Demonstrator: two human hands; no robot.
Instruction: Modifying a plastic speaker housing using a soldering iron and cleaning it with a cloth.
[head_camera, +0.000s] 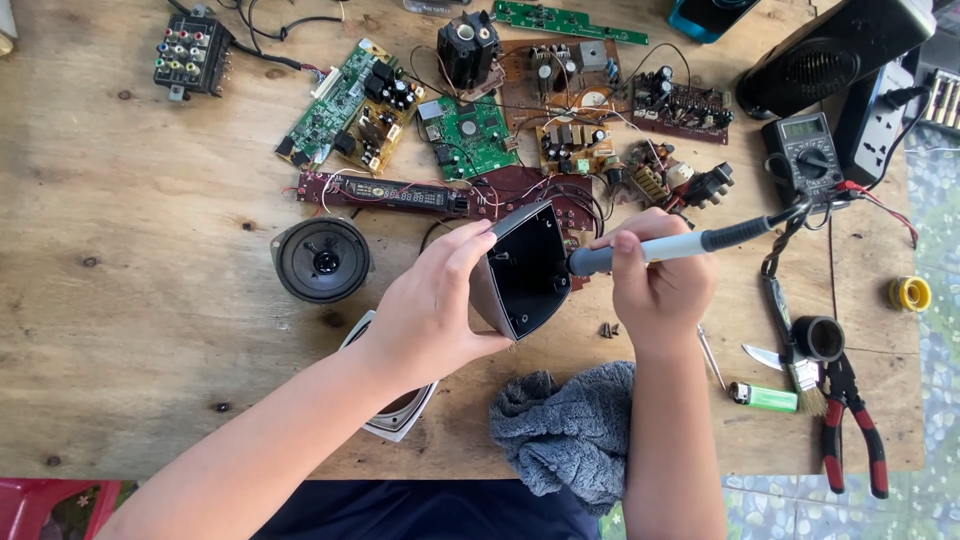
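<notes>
Crumpled near the front edge of the wooden tabletop (120, 300), a grey cloth (565, 425) lies between the person's two forearms. Just above it, the left hand (435, 305) wraps its fingers around the outside of a grey plastic housing (525, 270), tilted so its dark hollow inside faces the right hand. The right hand (655, 280) is closed in a fist around a soldering iron (660, 248) with a pale handle, whose dark front end reaches into the housing's opening. Left of the housing sits a round black speaker (322, 260); behind it lie several circuit boards (460, 130). To the right are a multimeter (805, 155), red-handled pliers (850, 425) and a green lighter (765, 397).
</notes>
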